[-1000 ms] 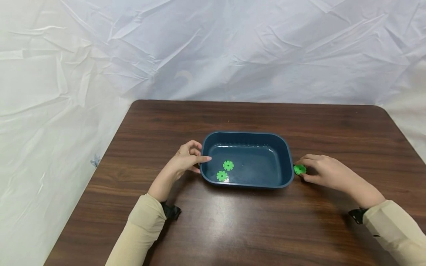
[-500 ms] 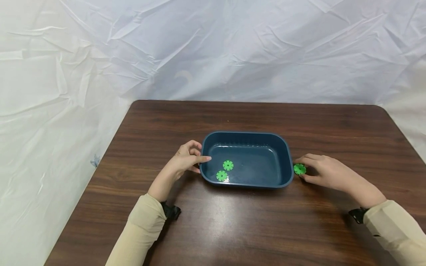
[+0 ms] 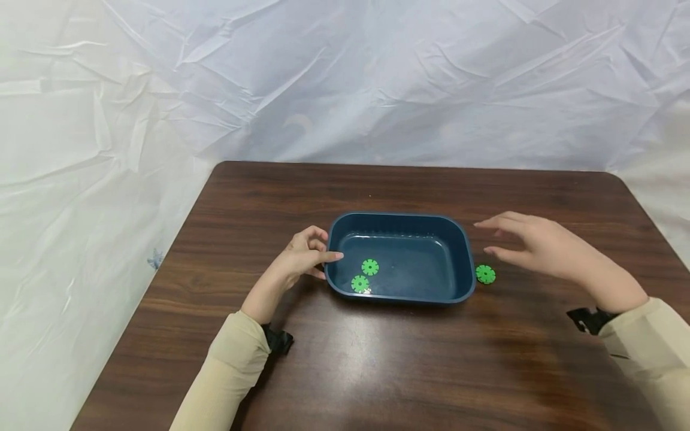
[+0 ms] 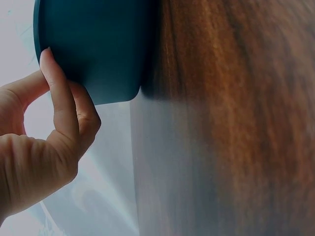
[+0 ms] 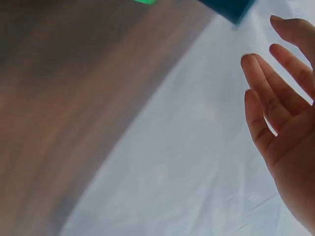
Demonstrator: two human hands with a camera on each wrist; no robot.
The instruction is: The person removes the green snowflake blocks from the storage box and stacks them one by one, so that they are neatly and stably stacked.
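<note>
Green plastic gear discs: two [image 3: 369, 267] [image 3: 359, 284] are seen inside the dark blue plastic tub [image 3: 462, 251]; a third [image 3: 485, 274] is left on the counter [image 3: 377, 359] beside it. Tub rim gripped by left hand [image 3: 302, 258]; right hand [image 3: 539, 248] held open above.

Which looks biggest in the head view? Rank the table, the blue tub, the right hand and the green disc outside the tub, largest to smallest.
1. table
2. blue tub
3. right hand, raised nearer the camera, so its rank is less sure
4. green disc outside the tub
</note>
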